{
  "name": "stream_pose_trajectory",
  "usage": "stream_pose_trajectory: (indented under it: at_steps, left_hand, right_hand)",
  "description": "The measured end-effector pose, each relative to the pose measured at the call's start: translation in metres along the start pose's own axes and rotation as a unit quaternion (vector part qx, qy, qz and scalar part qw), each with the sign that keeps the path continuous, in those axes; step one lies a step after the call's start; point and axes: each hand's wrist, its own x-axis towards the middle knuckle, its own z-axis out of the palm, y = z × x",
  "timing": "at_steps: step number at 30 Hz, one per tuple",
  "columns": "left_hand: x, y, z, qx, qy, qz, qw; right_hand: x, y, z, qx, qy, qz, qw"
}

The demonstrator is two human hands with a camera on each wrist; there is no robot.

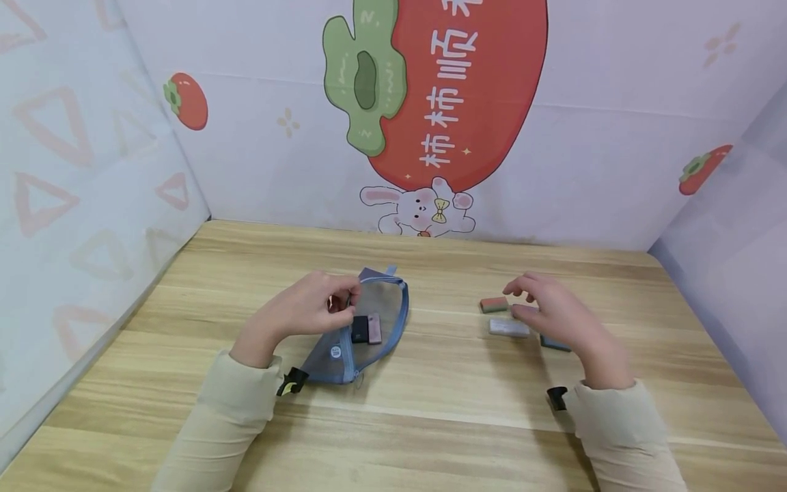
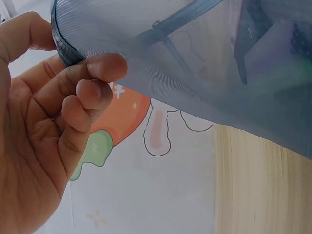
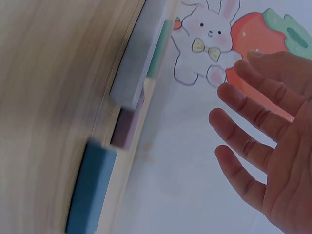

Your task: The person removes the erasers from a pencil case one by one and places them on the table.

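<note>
My left hand (image 1: 301, 307) pinches the upper edge of a blue-trimmed mesh zipper pouch (image 2: 170, 63), which gapes open toward the right. Inside it lie a black block (image 1: 360, 330) and a pale purple block (image 1: 374, 329). On the right, my right hand (image 1: 562, 313) hovers over several small blocks, its fingers loosely bent and the palm holding nothing. Under and beside it are a silver-grey block (image 3: 139, 53), a red-and-green block (image 1: 494, 305), a purple block (image 3: 127, 124) and a dark blue block (image 3: 91, 187). The hand partly covers the purple and blue blocks in the head view.
The wood-grain table (image 1: 424, 424) meets a printed back wall (image 1: 264, 171), with side walls at left and right. A black wrist strap piece (image 1: 292, 381) sits by the left cuff, close to the pouch; another black piece (image 1: 557, 398) is at the right cuff.
</note>
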Motion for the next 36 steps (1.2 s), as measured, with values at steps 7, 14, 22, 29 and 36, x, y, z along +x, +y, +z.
stream_pose_trajectory:
  at_steps: [7,14,22,29,36]
  left_hand:
    - [0.0,-0.001,0.0,-0.003,-0.001,-0.007,1.0]
    - [0.0,0.001,-0.002,0.001,-0.006,-0.014,0.9999]
    - [0.0,0.001,-0.002,0.001,-0.003,-0.009,1.0]
    - [-0.001,0.0,-0.002,0.004,-0.001,-0.007,1.0]
    - [-0.001,0.0,-0.003,0.003,-0.002,-0.011,0.9999]
  right_hand:
    - [0.013,-0.016,0.008,-0.002,-0.009,-0.03,0.9995]
    - [0.021,-0.023,0.016,0.022,-0.03,-0.047,0.9982]
    - [0.028,-0.032,0.024,0.036,-0.033,-0.08,0.9956]
    - [0.034,-0.042,0.028,0.007,-0.042,-0.087,0.9953]
    - [0.04,-0.055,0.032,0.008,-0.057,-0.084,0.9948]
